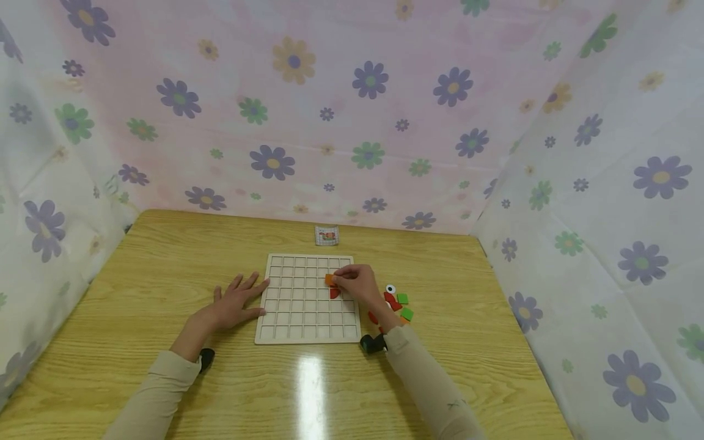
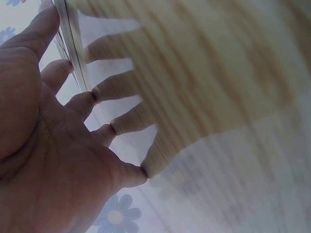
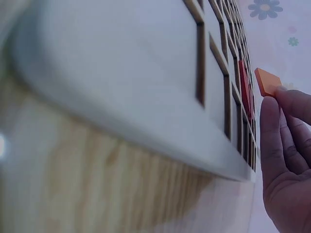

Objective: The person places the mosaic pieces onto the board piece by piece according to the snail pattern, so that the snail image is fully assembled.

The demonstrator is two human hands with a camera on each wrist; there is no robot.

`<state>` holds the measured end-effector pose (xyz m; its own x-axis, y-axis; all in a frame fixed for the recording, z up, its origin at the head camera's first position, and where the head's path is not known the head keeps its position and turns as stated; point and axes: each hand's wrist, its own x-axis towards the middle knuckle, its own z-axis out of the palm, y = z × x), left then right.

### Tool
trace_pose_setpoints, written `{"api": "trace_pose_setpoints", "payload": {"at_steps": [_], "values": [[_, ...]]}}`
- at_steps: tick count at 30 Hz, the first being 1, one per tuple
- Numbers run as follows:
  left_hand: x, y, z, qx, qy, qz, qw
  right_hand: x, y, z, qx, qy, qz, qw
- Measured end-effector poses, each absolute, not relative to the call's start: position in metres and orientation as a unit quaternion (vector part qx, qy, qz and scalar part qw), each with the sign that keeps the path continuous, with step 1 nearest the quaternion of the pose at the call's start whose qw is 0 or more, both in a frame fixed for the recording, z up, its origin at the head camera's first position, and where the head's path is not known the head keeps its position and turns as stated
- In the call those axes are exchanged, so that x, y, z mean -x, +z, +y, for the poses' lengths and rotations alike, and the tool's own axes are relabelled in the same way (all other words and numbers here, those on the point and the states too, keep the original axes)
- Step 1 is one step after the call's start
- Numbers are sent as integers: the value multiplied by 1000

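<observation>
While your right-hand grip (image 1: 360,286) is pinched together on a thin orange square tile (image 1: 329,279), thumb against fingers, that tile is held just off the grid face, as the right wrist view shows. Directly under the grip you have a pale wooden square board (image 1: 308,341) marked out in small cells. Just nearer to you than the pinched tile, a flat red piece with a curved edge (image 1: 334,294) sits on the grid.

To the right of the grip, loose on the yellowish wood-grain worktop (image 1: 456,287), lie a round white piece with a black dot (image 1: 390,288), flat green square tiles (image 1: 403,299) and flat red pieces (image 1: 393,301); your forearm hides part of this cluster.

Well left of the grip, your left-hand grip (image 1: 231,305) holds nothing: its fingers are spread apart, touching the board's left edge. Beyond the right-hand grip, past the board, lies a small white card with a printed picture (image 1: 327,236). Farther out, pink-and-white flowered sheeting (image 1: 330,85) rises behind the worktop.
</observation>
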<state>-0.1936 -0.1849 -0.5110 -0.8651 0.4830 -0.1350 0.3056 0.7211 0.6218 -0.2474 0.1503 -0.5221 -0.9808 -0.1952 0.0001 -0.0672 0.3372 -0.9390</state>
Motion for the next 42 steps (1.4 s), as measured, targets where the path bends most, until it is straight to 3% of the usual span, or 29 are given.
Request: {"api": "trace_pose_setpoints", "payload": {"at_steps": [8,15,29,42], "values": [[194,-511,-185,-212,301,918,147,255,-522,142,103,-580,806,57],[194,-511,-184,-212,297,919,148,242,-489,140,132,-589,791,102],[194,-509,-184,-210,293,920,154,240,-484,139,144,-564,806,105],[194,-510,-184,-210,296,919,151,260,-521,138,111,-548,824,88]]}}
